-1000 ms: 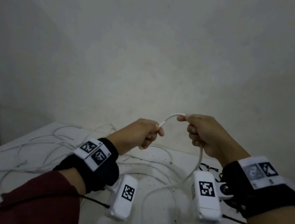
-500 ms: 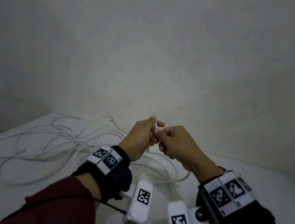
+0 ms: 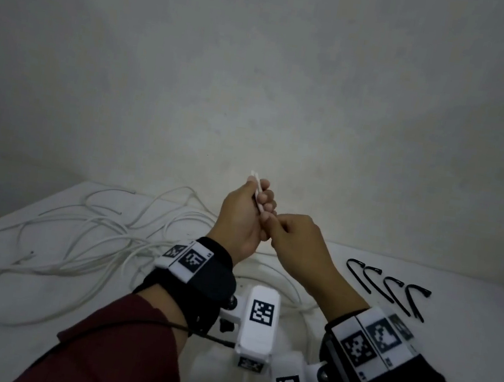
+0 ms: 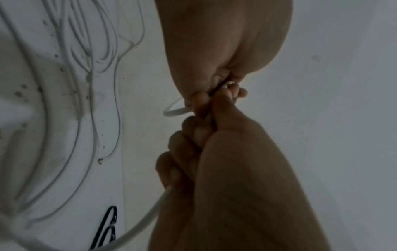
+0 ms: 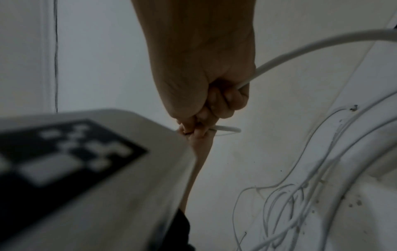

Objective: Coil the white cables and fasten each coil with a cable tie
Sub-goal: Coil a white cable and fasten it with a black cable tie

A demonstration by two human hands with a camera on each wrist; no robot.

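A person's two bare hands meet above a white bench, working one thin white round cable. The left hand is raised, its fingers curled round the cable so that a short end sticks up past the thumb, probably to anchor the first loop of a coil. The right hand, touching the left hand from the right, has its fingers closed on the same cable; in the wrist views the cable bends into a small loop where the hands meet, then runs down towards the bench. Left of the hands, the tangle of loose white cables sprawls over the bench, none of them coiled yet. Right of the hands, four black hooked cable ties lie in a row, apart from the tangle, likely kept within reach for fastening. The coil looks barely started.
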